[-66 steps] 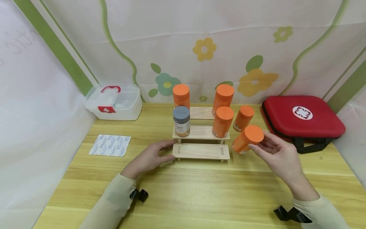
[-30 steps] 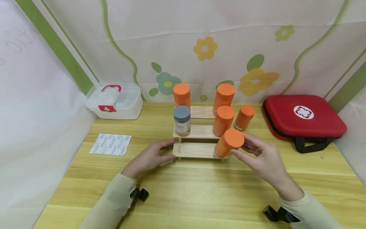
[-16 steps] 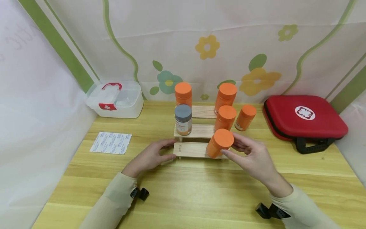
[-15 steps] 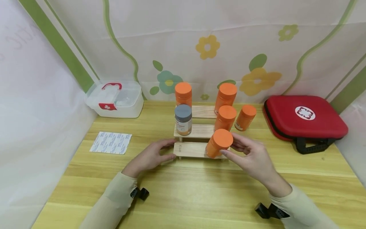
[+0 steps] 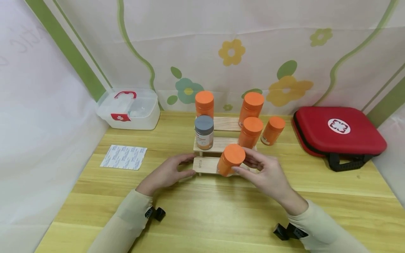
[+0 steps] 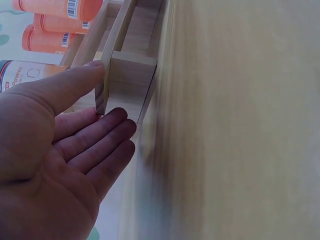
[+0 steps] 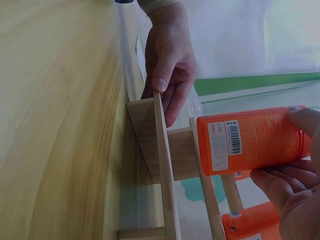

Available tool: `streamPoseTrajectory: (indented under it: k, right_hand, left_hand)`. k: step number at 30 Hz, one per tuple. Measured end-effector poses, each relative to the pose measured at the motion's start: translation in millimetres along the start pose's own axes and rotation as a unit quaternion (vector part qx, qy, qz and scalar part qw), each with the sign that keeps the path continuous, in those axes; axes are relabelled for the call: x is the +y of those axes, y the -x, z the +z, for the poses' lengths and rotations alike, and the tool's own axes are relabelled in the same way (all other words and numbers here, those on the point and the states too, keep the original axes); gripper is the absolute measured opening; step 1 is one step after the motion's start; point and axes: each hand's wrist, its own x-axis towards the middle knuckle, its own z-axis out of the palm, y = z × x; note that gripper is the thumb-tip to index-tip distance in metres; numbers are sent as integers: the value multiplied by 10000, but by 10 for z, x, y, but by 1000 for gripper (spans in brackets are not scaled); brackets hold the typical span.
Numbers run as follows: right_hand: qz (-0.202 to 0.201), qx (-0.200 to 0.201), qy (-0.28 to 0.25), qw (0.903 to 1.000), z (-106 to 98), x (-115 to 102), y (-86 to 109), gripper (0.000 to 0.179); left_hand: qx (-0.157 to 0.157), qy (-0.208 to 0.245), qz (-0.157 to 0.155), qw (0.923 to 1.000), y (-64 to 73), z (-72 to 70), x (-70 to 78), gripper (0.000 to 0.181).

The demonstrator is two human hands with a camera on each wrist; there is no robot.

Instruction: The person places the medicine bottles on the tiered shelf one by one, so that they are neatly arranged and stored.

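My right hand holds an orange pill bottle near its cap, thumb on one side and fingers on the other. The bottle hangs tilted over the lowest step of a three-tier wooden rack; the right wrist view shows a gap between its base and that board. At the rack's left end my left hand pinches the lowest board's edge, thumb on top, index finger beneath. On the middle step stand a grey-capped bottle and an orange bottle. Two more orange bottles occupy the top step.
A smaller orange bottle stands on the table right of the rack. Farther right lies a red first-aid case with a black handle. A clear first-aid box sits back left, a white printed packet before it. A printed curtain closes the back.
My right hand has carried the orange bottle leftward, from beside the rack's right end to over the middle of the lowest step. The left hand has stayed at the rack's left end.
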Motion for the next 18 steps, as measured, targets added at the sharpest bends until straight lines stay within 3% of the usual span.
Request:
streamPoseTrajectory:
  k: [18]
  right_hand:
    - [212, 13, -59, 9998, 293, 20, -143, 54]
  left_hand:
    - [-2, 41, 69, 10000, -1, -4, 17, 63]
